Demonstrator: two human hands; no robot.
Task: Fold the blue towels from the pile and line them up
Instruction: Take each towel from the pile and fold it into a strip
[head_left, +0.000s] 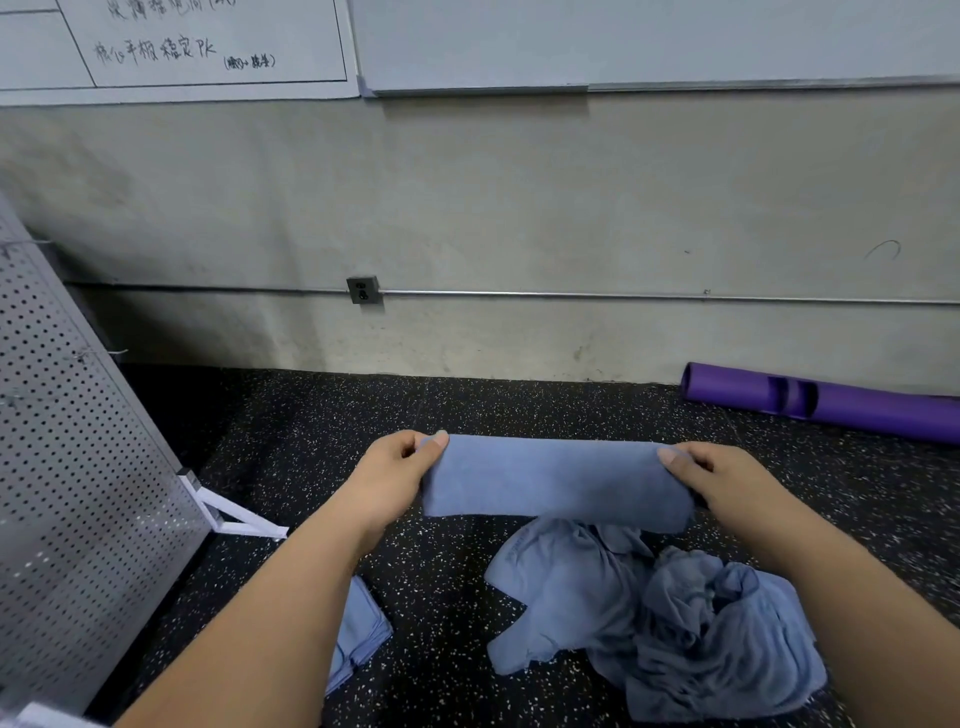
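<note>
Above the black, white-flecked rubber floor (441, 405), I log the folded towel (556, 480) held in the air as a long, soft band of matte blue cloth, its top edge straight and level, its lower edge rounded. The left hand (395, 467) pinches the band's left end, thumb on the near face, fingers curled behind. The right hand (727, 478) pinches the right end the same way.

Below it and to the right lies the pile (675, 623): crumpled blue towels, deep creases, one flatter sheet spread toward the left. A small stack of folded towels (363, 634), flat with layered edges, sits on the floor partly under the left forearm, apart from the pile.

Surroundings:
- Perforated grey metal panel (67, 467) leaning at left, on a white foot.
- Purple tube (857, 410), smooth, with a cut-out slot, lying against the base of the rough concrete wall.
- Metal outlet box (363, 290) on a thin horizontal conduit (623, 296).
- Whiteboard (208, 47) with handwriting at top left.
</note>
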